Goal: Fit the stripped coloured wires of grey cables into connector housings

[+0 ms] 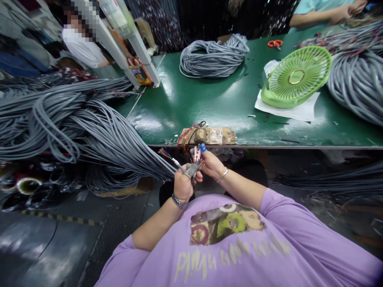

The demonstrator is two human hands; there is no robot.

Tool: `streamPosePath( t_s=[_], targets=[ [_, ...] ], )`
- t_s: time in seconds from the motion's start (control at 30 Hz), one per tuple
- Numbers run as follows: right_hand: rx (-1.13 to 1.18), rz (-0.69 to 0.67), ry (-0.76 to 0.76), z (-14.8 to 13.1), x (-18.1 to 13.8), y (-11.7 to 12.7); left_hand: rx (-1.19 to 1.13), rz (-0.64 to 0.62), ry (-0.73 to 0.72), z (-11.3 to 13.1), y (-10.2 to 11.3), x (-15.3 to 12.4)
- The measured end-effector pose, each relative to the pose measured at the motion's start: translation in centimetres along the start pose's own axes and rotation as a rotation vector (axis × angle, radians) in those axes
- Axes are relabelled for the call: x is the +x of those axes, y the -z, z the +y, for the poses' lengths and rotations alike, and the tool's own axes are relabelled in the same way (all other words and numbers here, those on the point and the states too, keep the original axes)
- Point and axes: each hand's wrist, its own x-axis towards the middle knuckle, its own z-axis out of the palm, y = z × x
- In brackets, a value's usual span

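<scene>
In front of my purple shirt, both hands meet just below the bench edge. My left hand (pixel 183 185) is closed around grey cable ends, with a metal band on its wrist. From it one cable end (pixel 176 162) points up left, its thin coloured wires (pixel 165 153) fanned out. Grey wrapping, seemingly tape on the fingers, covers part of the grip. Close against it, my right hand (pixel 212 163), with blue wrapping on one fingertip, pinches at pale pink and orange-brown wires (pixel 196 154). Exactly which wires its fingers hold is partly hidden.
A wooden block (pixel 220 135) with red and black leads lies at the green bench's edge. Thick bundles of grey cable (pixel 98 123) spread left; a coil (pixel 212 57) sits behind. Right are a green fan (pixel 295 77), orange-handled scissors (pixel 274 43) and more cable (pixel 359 85). Two people are beyond.
</scene>
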Motion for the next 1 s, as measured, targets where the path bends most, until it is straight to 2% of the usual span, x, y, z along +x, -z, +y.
streamPosePath(
  t_s=[0.53, 1.0],
  targets=[
    [0.034, 0.049, 0.005, -0.15, -0.33, -0.41, 0.034, -0.018, 0.011, 0.06, 0.04, -0.12],
    [0.057, 0.023, -0.012, 0.08, -0.33, -0.20, 0.054, -0.017, -0.016, -0.05, -0.05, -0.33]
  ],
)
